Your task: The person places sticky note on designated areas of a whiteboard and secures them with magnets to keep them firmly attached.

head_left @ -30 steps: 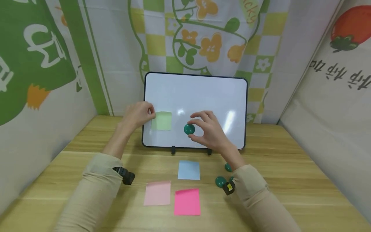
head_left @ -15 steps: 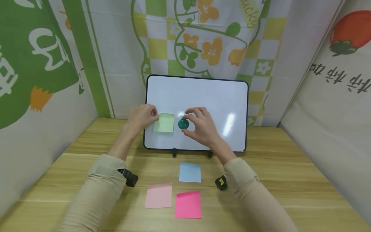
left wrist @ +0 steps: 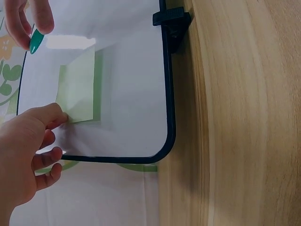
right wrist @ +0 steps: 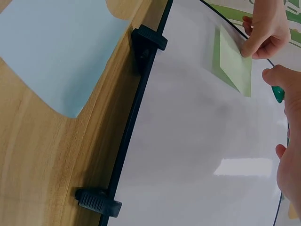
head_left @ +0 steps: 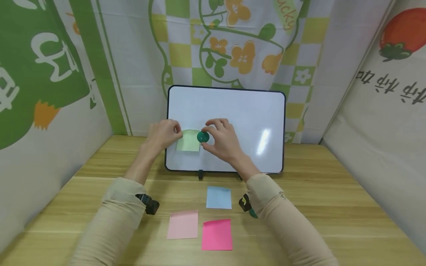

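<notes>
A light green sticky note (head_left: 188, 142) lies against the lower left of a whiteboard (head_left: 229, 111). My left hand (head_left: 163, 133) pinches the note by its upper left corner; in the left wrist view the note (left wrist: 79, 89) stands a little off the board and casts a shadow. Between thumb and index finger my right hand (head_left: 223, 142) holds a round green magnet (head_left: 203, 136) by its edges, at the note's upper right corner in the head view. Side on, the magnet (left wrist: 36, 41) looks thin and apart from the note.
On the wooden table (head_left: 316, 207) lie a blue sticky note (head_left: 218, 197), a pale pink one (head_left: 182, 225) and a bright pink one (head_left: 217, 235). Another green magnet (head_left: 253, 213) shows partly behind the right wrist camera. Black feet (head_left: 200, 174) hold up the whiteboard. A patterned cloth (head_left: 179, 55) hangs behind.
My right hand has moved left and slightly up with the magnet, from the board's middle to the green note's corner. The left hand keeps its pinch on the note, nearly still.
</notes>
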Demonstrator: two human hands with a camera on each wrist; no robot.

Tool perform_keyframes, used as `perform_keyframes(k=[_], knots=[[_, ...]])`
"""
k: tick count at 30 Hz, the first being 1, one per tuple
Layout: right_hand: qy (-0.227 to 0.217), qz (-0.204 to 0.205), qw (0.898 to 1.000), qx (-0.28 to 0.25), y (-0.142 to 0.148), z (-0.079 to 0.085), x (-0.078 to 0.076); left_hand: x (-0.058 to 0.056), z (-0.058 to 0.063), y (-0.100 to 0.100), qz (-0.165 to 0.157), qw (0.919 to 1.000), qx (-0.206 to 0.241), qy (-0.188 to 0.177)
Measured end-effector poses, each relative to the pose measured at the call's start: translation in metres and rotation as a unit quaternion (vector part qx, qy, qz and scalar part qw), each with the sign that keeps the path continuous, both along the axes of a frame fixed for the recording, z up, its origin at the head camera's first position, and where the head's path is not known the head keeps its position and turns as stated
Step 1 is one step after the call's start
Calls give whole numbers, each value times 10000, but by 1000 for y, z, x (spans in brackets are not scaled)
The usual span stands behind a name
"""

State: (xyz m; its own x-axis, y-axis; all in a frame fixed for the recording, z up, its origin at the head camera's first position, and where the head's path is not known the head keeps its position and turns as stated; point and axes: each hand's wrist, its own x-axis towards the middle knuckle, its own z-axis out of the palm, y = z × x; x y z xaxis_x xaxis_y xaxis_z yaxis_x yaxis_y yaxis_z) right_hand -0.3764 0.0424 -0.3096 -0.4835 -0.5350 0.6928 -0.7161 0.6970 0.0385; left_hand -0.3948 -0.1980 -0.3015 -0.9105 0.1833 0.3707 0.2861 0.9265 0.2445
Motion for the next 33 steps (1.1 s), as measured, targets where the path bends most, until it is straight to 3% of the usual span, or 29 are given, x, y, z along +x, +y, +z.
perform_keyframes(k=[13,22,33], knots=[[-393,-354,9985,158,-27,-9,-6,6,-3,-6,72,9996,31,-259],[-353,-668,9969,235,-34,-9,-16,3,-2,-1,26,9997,119,-220],[-254,-714,9960,466,-50,-7,-25,1,1,-1,14,9996,125,-244]])
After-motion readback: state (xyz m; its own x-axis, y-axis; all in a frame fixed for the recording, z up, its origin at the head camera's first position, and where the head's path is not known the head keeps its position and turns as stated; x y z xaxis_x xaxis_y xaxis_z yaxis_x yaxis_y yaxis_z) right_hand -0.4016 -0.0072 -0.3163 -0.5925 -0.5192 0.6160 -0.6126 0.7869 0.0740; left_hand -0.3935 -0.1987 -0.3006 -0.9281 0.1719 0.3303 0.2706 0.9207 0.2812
